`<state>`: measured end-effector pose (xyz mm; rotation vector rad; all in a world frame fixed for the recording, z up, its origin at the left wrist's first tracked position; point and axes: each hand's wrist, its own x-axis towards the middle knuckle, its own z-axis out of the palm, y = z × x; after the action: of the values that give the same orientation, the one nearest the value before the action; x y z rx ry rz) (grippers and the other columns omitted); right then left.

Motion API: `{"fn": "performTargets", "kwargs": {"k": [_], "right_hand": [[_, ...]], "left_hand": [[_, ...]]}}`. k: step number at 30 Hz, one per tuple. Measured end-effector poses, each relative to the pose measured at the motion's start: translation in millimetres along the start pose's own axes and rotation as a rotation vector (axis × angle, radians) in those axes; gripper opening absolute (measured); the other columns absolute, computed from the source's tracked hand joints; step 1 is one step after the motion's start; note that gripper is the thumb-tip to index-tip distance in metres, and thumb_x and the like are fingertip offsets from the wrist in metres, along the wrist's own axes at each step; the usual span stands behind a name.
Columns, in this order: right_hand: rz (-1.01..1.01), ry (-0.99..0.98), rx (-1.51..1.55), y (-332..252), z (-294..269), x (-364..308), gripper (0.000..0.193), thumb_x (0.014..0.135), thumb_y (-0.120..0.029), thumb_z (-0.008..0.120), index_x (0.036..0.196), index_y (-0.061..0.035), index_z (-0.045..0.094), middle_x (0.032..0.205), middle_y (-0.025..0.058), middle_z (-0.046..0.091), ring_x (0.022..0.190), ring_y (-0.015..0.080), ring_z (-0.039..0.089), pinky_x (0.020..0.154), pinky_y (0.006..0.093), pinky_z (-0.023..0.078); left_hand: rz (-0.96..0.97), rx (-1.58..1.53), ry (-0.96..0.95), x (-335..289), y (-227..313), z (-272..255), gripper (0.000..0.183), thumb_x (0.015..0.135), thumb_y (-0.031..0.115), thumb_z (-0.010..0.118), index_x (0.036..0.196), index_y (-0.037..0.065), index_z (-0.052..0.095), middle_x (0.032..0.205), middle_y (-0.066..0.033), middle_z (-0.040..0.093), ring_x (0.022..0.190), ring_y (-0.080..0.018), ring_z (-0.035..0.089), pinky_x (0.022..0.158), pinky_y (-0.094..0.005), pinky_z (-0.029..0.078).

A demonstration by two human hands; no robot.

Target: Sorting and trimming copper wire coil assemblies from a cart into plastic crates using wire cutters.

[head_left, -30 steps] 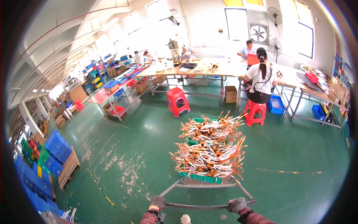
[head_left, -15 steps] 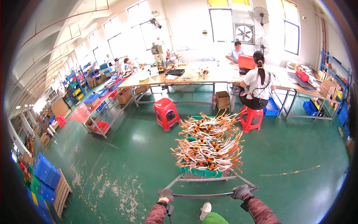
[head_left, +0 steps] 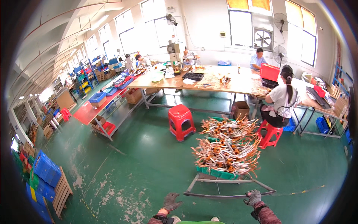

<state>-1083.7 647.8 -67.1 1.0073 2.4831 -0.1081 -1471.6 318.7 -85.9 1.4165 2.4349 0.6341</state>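
Left hand (head_left: 171, 202): fingers loosely spread, empty, just beside metal handle (head_left: 223, 196).
Right hand (head_left: 253, 199): fingers at metal handle's right part; cannot tell whether gripping.
Wire bundles (head_left: 228, 155): beyond fingers, heaped in green bins (head_left: 216, 172), likely to contain them.

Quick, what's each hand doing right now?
Left hand: open, empty, off the handle.
Right hand: at the handle; whether it is closed cannot be told.

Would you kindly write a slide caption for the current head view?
Right hand at the metal handle, left hand apart from it, behind green crates heaped with white-and-copper wire bundles.
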Motion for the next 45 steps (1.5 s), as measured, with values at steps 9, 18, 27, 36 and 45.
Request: {"fn": "performTargets", "kwargs": {"k": [9, 18, 27, 36, 45], "right_hand": [[-0.005, 0.295, 0.283, -214.0, -82.7, 137.3, 0.061, 0.063, -0.047, 0.069, 0.116, -0.0196, 0.057, 0.117, 0.0071, 0.055, 0.113, 0.0273, 0.046, 0.097, 0.0430, 0.034], [0.010, -0.254, 0.255, -300.3, -92.0, 226.2, 0.035, 0.075, -0.031, 0.055, 0.108, -0.0279, 0.062, 0.101, 0.0071, 0.066, 0.097, 0.0265, 0.062, 0.084, 0.0436, 0.045], [0.042, -0.481, 0.862, -297.2, -179.9, 345.2, 0.055, 0.072, -0.046, 0.066, 0.114, -0.0118, 0.060, 0.108, 0.0113, 0.064, 0.098, 0.0283, 0.061, 0.083, 0.0370, 0.047], [-0.282, 0.014, 1.113, -235.2, -436.2, 537.9, 0.033, 0.081, -0.015, 0.067, 0.111, -0.0051, 0.060, 0.093, 0.0094, 0.064, 0.091, 0.0189, 0.060, 0.082, 0.0311, 0.048], [0.282, 0.454, 1.230, -141.8, -524.9, 701.5, 0.022, 0.085, -0.010, 0.061, 0.105, -0.0004, 0.061, 0.088, 0.0045, 0.065, 0.081, 0.0131, 0.060, 0.074, 0.0291, 0.049]], "left_hand": [[-0.461, -0.224, -0.109, 8.7, -248.5, -78.5, 0.035, 0.074, 0.032, 0.067, 0.101, 0.011, 0.066, 0.099, -0.0115, 0.065, 0.090, -0.0253, 0.063, 0.081, -0.0367, 0.050], [-0.403, -0.145, -0.333, 138.5, -392.6, -150.9, 0.033, 0.081, 0.037, 0.059, 0.101, 0.013, 0.067, 0.100, -0.0108, 0.066, 0.093, -0.0280, 0.063, 0.082, -0.0360, 0.049], [-0.349, -0.258, -0.366, 345.3, -488.0, -251.8, 0.031, 0.080, 0.033, 0.062, 0.100, 0.009, 0.067, 0.095, -0.0112, 0.067, 0.090, -0.0225, 0.064, 0.079, -0.0321, 0.049], [-0.679, -0.421, -0.427, 528.3, -565.6, -400.7, 0.052, 0.081, 0.029, 0.068, 0.121, 0.000, 0.054, 0.115, -0.0132, 0.060, 0.102, -0.0204, 0.057, 0.086, -0.0337, 0.047], [-0.203, -0.130, -0.095, 957.7, -507.8, -404.7, 0.039, 0.076, 0.034, 0.064, 0.097, 0.002, 0.065, 0.090, -0.0150, 0.065, 0.082, -0.0264, 0.063, 0.071, -0.0353, 0.048]]}}
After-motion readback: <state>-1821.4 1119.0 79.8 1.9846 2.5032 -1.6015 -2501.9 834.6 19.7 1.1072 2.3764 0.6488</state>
